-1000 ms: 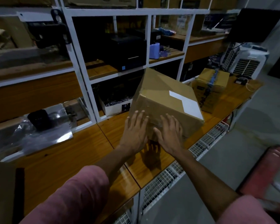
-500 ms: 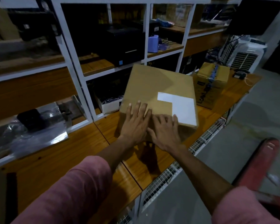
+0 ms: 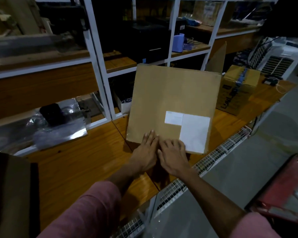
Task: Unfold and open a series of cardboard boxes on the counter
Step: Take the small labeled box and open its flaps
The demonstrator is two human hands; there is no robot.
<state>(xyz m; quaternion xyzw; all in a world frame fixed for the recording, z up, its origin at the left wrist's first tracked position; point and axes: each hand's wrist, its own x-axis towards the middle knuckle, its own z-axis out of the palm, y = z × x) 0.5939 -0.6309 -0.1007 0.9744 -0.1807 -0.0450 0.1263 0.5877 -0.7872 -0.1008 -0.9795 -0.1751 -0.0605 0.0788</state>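
A large brown cardboard box (image 3: 170, 100) stands on the wooden counter (image 3: 79, 162), its broad face towards me with a white label (image 3: 194, 133) at the lower right. A flap (image 3: 218, 57) sticks up behind its far right corner. My left hand (image 3: 144, 155) and my right hand (image 3: 174, 157) lie side by side, palms down, on the near bottom edge of that face, fingers spread flat and touching the cardboard. Neither hand grasps anything. A second, smaller box (image 3: 237, 88) with blue tape sits behind on the right.
White metal shelving (image 3: 96, 54) with dark equipment rises behind the counter. Shiny plastic wrap (image 3: 41, 131) lies on the left. A white wire-mesh rail (image 3: 213, 155) runs along the counter's front edge. A red object (image 3: 286, 191) sits on the floor at the right.
The box has tipped from a corner-up tilt until its broad labelled face is towards me. Both hands stayed pressed near its lower edge and moved closer together.
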